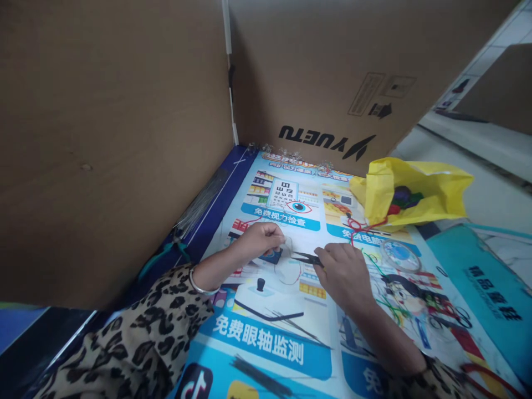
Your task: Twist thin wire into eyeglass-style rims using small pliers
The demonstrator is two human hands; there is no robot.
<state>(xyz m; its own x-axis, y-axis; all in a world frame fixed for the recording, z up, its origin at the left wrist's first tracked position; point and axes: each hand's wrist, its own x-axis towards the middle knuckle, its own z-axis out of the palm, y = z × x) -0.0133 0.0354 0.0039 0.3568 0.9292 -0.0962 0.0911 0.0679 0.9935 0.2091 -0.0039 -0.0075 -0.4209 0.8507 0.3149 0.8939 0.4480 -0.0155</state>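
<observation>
My left hand (261,239) is closed in a pinch on a thin wire (291,244), which curves out from the fingertips and is faint against the printed sheet. My right hand (344,274) grips a pair of pliers (306,258) by the handles, mostly hidden in the palm. The narrow dark jaws point left, close to the wire; whether they touch it I cannot tell. Below the hands, several loose dark wires (295,327) lie on the sheet. Nearer to me is a bundle of straight wires (261,376).
Cardboard panels (124,111) wall the left and back. At right stand a yellow bag (428,216) with coloured balls inside, red cord (361,226), a clear ring (401,256) and a teal box (477,288). More wires (203,205) lie along the left; small wire pieces (291,153) line the back.
</observation>
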